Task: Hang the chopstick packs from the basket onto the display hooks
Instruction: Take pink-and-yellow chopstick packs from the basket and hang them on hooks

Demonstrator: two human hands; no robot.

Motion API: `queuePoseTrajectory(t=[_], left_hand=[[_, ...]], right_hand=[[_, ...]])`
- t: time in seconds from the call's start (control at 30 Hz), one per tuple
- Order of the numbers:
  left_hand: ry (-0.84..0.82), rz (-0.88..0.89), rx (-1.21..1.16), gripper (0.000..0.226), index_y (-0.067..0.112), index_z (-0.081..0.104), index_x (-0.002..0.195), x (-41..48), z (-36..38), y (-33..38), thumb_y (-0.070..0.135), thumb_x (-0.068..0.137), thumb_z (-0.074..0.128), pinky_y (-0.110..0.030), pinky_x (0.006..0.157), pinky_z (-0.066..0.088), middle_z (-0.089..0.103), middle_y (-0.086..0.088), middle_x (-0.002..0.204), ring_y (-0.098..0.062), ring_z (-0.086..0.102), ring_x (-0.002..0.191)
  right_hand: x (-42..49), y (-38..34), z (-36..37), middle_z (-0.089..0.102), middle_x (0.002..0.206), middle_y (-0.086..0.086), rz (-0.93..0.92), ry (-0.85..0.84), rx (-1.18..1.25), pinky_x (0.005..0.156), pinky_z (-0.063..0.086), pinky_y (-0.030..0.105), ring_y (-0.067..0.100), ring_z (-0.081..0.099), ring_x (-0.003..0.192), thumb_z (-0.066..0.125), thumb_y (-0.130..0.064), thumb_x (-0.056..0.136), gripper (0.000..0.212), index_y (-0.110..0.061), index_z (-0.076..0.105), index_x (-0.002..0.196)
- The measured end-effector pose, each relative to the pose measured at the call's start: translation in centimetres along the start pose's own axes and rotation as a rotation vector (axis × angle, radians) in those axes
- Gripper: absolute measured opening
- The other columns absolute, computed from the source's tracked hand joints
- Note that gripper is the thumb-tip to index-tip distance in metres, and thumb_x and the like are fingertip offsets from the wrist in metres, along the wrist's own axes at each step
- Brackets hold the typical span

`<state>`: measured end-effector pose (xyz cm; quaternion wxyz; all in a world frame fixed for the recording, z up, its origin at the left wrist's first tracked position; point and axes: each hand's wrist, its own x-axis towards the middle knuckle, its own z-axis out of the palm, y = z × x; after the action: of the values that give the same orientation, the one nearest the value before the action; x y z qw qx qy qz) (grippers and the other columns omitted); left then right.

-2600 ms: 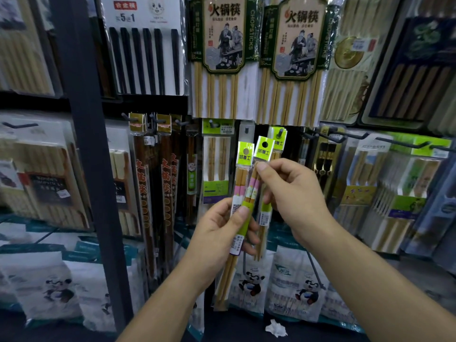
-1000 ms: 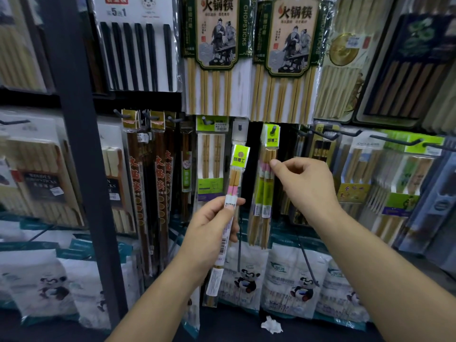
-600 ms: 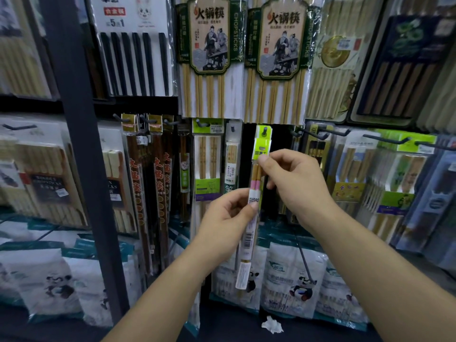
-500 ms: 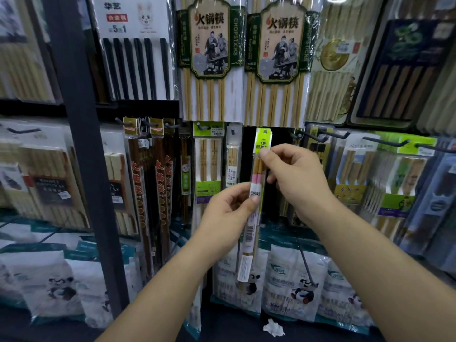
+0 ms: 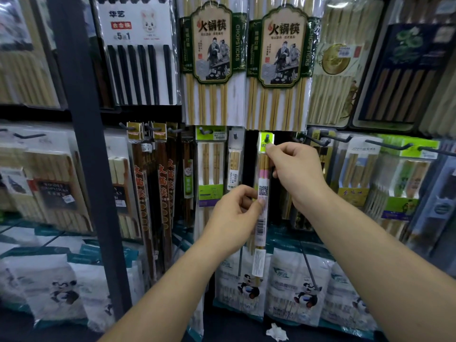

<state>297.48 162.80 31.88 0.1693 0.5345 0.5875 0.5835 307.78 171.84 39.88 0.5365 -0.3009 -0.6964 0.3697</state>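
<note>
Two bare hands: the left hand and the right hand, fingers slim, knuckles plainly marked on the backs. The left forearm and right forearm are uncovered all the way to the view's lower edge (nails too blurred to tell).

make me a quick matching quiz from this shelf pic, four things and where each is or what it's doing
Things:
1. left hand
2. right hand
3. black chopsticks
4. paper scrap

Places or states:
a. pinches the top of the pack at the hook
b. lies on the dark surface at the bottom
c. holds the pack's middle, by the printed label
d. hangs at the upper left of the display

Pairs: 1-c, 2-a, 3-d, 4-b
</note>
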Motion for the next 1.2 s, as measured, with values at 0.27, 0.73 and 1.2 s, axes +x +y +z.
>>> queuePoseTrajectory(t=[0.27,0.73,1.2], left_hand=[[0.178,0.16,0.394,0.028,0.027,0.053,0.127,0.5,0.1,0.5,0.041,0.103,0.051,-0.035,0.085,0.057,0.062,0.013,0.112,-0.007,0.062,0.099],[0.066,-0.188,-0.369,0.044,0.035,0.041,0.153,5.4,4.4,0.0,0.044,0.11,0.038,-0.008,0.078,0.037,0.052,0.027,0.12,0.017,0.047,0.1],[0.096,-0.261,-0.21,0.058,0.024,0.029,0.161,9.2,5.5,-0.8,0.047,0.108,0.036,-0.042,0.123,0.029,0.04,-0.006,0.162,-0.025,0.037,0.149]], right_hand=[[-0.7,3.1,-1.2,0.064,0.066,-0.006,-0.131,0.038,-0.219,0.059,0.044,0.019,0.004,0.059,0.061,0.064,-0.048,0.095,0.035,-0.021,0.065,0.071],[-1.6,9.9,1.8,0.016,0.167,-0.019,-0.046,-0.411,0.029,0.119,0.023,0.019,-0.008,0.021,0.147,0.029,-0.052,0.106,0.06,-0.046,0.001,0.159],[2.2,13.2,1.0,0.002,0.153,-0.033,-0.134,-0.495,-0.165,0.103,0.013,-0.007,-0.029,0.008,0.135,0.029,-0.056,0.1,0.075,-0.029,-0.006,0.161]])
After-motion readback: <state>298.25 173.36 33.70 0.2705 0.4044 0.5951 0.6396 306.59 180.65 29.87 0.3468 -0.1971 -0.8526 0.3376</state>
